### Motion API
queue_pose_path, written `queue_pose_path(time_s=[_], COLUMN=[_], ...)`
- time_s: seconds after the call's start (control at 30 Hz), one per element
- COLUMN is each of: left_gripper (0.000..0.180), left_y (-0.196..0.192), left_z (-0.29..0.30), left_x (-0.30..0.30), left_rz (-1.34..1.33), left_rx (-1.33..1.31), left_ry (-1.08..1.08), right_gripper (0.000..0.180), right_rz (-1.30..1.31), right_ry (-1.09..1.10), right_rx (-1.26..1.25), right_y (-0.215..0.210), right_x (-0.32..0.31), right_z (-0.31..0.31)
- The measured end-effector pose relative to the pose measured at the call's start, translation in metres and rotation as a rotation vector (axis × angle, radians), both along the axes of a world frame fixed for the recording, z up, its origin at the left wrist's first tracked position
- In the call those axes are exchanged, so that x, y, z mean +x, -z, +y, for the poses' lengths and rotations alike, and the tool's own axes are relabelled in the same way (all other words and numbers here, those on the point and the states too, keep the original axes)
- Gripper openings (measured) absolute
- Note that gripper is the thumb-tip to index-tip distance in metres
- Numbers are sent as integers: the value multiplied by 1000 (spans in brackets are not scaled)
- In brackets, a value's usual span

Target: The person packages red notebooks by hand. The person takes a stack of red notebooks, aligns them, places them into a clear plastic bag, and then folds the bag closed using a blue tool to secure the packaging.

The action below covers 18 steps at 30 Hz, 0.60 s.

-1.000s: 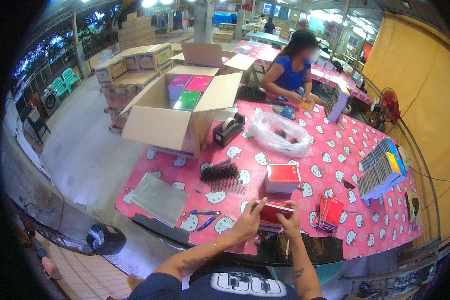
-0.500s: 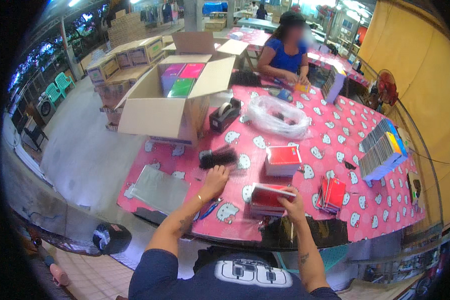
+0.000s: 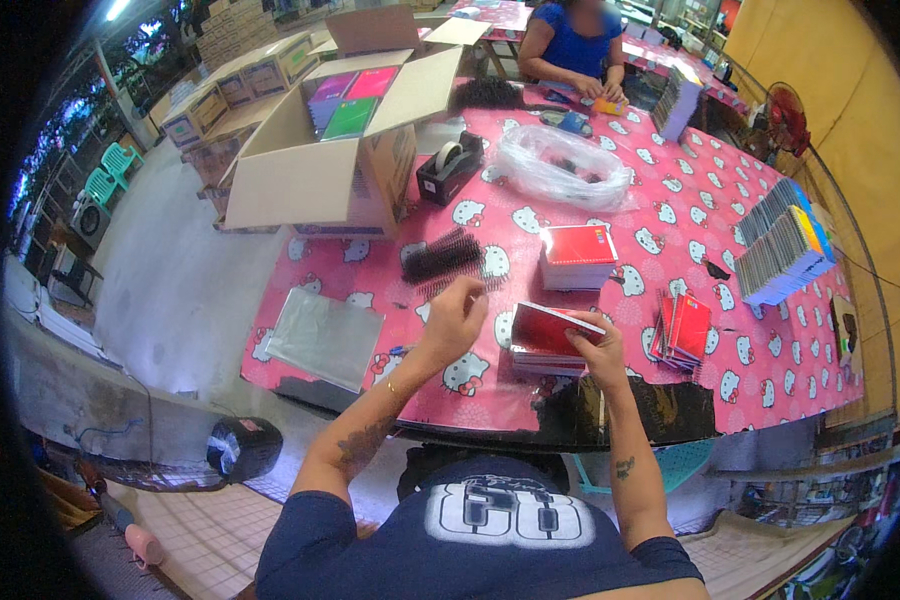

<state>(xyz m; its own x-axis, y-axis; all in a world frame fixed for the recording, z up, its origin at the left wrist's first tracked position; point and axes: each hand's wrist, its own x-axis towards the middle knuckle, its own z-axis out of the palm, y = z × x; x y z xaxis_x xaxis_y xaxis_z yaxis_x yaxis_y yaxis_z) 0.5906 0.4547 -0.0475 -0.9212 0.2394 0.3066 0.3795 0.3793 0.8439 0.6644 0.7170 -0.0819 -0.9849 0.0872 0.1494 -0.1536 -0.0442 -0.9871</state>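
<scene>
— What's in the hands?
— Right hand clamps one red notebook atop its stack; left hand pinches one thin black coil, just below the bristly coil pile.
— Cover?
— Glossy, flat.

A small packing workshop, open to the yard: a long table under a pink cartoon cloth holds stacks of notebooks, a tape dispenser, clear plastic sleeves and an open cardboard box of notebooks, with more boxes stacked behind
</scene>
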Motion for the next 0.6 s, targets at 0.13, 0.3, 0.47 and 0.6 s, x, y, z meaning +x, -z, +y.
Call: queue_pose_path(time_s=[0.13, 0.3, 0.47, 0.6], left_gripper=[22, 18, 16, 18], left_y=[-13, -10, 3, -3], left_z=[11, 14, 16, 17], left_x=[14, 17, 10, 1], left_rz=[328, 275, 278, -16], left_rx=[14, -19, -13, -39], left_ry=[83, 72, 42, 15], right_gripper=[28, 29, 29, 28], right_rz=[-4, -8, -19, -24], right_ry=[15, -34, -26, -18], right_rx=[-8, -45, -56, -32], right_y=[9, 11, 12, 12], right_x=[-5, -4, -3, -2], right_z=[4, 4, 4, 6])
